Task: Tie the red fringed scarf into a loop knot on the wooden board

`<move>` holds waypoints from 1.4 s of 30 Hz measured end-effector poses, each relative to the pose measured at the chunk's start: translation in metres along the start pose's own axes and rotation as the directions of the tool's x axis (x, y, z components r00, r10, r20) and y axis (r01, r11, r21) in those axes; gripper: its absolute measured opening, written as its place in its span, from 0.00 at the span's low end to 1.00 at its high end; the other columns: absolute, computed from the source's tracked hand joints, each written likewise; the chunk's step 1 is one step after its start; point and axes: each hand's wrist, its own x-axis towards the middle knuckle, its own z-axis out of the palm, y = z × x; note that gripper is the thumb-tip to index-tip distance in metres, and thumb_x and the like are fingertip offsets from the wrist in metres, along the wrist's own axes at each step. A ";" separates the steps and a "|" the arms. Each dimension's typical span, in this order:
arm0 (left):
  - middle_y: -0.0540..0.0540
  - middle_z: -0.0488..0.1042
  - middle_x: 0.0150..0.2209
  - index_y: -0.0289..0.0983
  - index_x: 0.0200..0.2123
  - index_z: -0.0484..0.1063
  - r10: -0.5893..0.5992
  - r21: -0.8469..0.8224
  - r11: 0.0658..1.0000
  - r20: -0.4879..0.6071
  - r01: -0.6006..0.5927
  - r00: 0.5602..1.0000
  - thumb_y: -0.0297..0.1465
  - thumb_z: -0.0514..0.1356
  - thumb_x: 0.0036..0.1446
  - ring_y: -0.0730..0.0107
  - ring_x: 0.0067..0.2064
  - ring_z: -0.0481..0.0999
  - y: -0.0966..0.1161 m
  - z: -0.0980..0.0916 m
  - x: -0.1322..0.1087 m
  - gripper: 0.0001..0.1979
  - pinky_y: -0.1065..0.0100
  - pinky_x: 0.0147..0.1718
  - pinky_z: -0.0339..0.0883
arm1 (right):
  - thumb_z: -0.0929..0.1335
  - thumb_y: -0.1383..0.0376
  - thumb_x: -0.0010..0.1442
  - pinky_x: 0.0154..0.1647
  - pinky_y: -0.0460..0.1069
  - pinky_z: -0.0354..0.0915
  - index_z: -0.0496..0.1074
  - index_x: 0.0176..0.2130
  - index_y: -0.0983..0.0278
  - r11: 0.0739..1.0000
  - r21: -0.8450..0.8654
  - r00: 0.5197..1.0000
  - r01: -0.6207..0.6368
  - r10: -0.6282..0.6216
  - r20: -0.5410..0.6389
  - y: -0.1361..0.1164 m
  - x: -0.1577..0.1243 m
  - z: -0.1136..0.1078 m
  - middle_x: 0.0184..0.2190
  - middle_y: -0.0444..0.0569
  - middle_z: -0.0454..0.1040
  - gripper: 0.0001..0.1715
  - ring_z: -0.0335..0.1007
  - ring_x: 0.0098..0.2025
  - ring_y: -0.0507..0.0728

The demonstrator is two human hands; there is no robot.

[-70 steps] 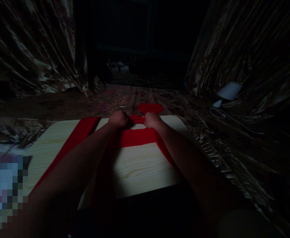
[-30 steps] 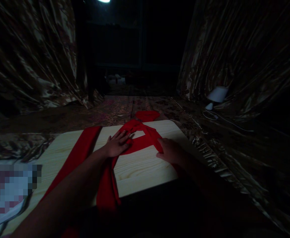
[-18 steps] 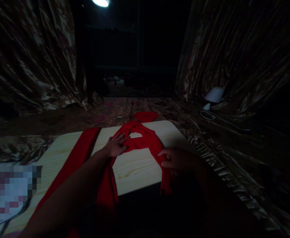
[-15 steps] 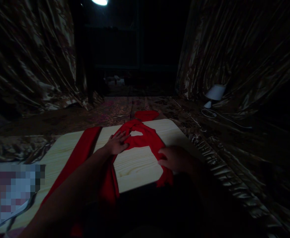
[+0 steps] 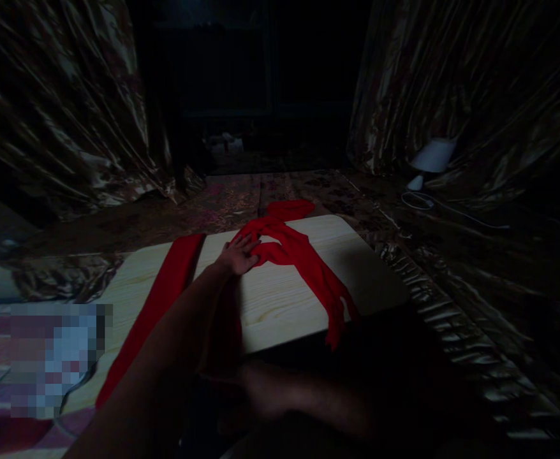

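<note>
Right hand point(image 5: 265, 389) has come off the right tail of the red cloth point(image 5: 302, 252) and swung low and inward, to just before the near edge of the surface point(image 5: 280, 306). Blurred and dim there: cannot tell if its fingers are apart or together. Left hand point(image 5: 239, 256) still on the cloth, palm down, fingers spread, seemingly pressing rather than gripping.

Cloth lies on the wood-grained surface in a rough arch, small opening near the crown, just right of the left hand. Right tail's long axis: from crown toward the person, slanting rightward, ragged end past the near edge. Left run drops from the left hand toward the near edge, mostly in shadow.

Key relation: right hand sits nearer the low end of that left run than the right tail; contact with it unclear.

Also: wide red band point(image 5: 162, 287) along the surface's left side; another red piece point(image 5: 289, 208) beyond the far edge; lamp point(image 5: 434, 155) well off right.
</note>
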 end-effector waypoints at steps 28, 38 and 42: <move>0.44 0.77 0.32 0.32 0.37 0.75 -0.745 -0.932 0.358 -0.246 0.061 0.620 0.32 0.57 0.56 0.71 0.31 0.74 -0.001 0.016 -0.058 0.11 0.70 0.30 0.67 | 0.66 0.55 0.55 0.28 0.46 0.56 0.66 0.22 0.62 0.932 -0.094 0.202 -0.351 -0.022 -0.979 0.131 -0.036 -0.252 0.18 0.42 0.68 0.16 0.61 0.23 0.51; 0.36 0.77 0.49 0.39 0.46 0.79 -0.375 -0.383 0.901 -0.451 0.204 0.810 0.51 0.65 0.48 0.47 0.52 0.74 0.020 0.013 -0.061 0.27 0.56 0.49 0.66 | 0.66 0.58 0.57 0.30 0.45 0.57 0.72 0.26 0.63 0.861 -0.168 0.294 -0.480 -0.023 -0.956 0.134 -0.039 -0.249 0.23 0.43 0.73 0.14 0.65 0.25 0.51; 0.36 0.75 0.51 0.41 0.51 0.76 -0.399 -0.289 0.911 -0.441 0.294 0.804 0.48 0.63 0.51 0.43 0.54 0.73 0.024 0.013 -0.061 0.27 0.52 0.50 0.65 | 0.66 0.62 0.57 0.31 0.45 0.59 0.75 0.30 0.62 0.822 -0.241 0.371 -0.516 -0.039 -0.928 0.115 -0.035 -0.242 0.25 0.44 0.75 0.10 0.68 0.27 0.52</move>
